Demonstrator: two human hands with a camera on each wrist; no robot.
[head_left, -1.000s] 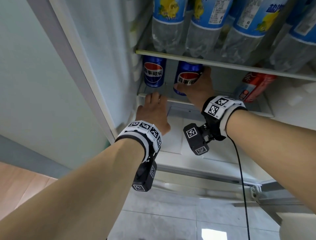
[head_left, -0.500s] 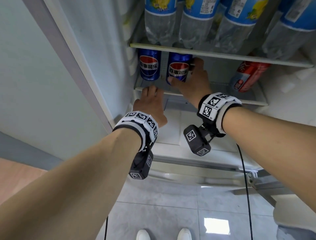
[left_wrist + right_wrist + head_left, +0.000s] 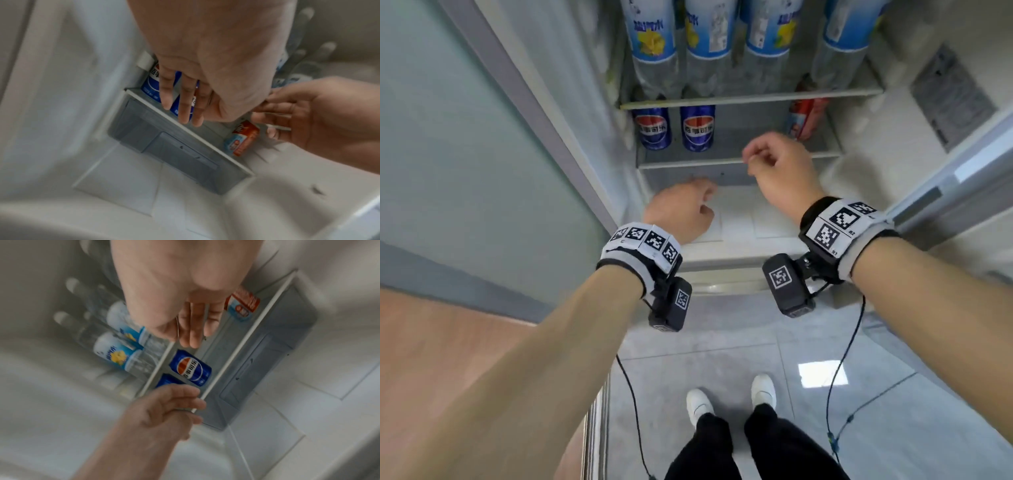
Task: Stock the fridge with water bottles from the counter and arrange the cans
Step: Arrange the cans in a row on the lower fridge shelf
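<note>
Both hands have come back out of the fridge since a second ago. Then the right hand (image 3: pixel 779 168) was wrapped round the second blue can (image 3: pixel 697 127) and the left hand (image 3: pixel 681 214) lay flat on the front edge of the lower shelf (image 3: pixel 688 161); now neither touches anything. The right hand hangs in front of that shelf's edge with its fingers loosely curled and holding nothing, and the left hand sits lower, before the drawer front, relaxed and also without a load.

The second blue can stands upright just beside the first blue can (image 3: pixel 652 128) at the left end of the lower shelf, labels facing out, the two close together. At the right end of the same shelf the red can (image 3: pixel 804 118) leans, tilted, well apart from the blue pair. On the upper shelf (image 3: pixel 756 97) the water bottles (image 3: pixel 709 44) stand in a row across its width.

By my reading, the blue cans are now lined up and released, so that part of the arranging looks done. The red can appears to be what is left to straighten, and the right hand is the nearer one to it.
</note>
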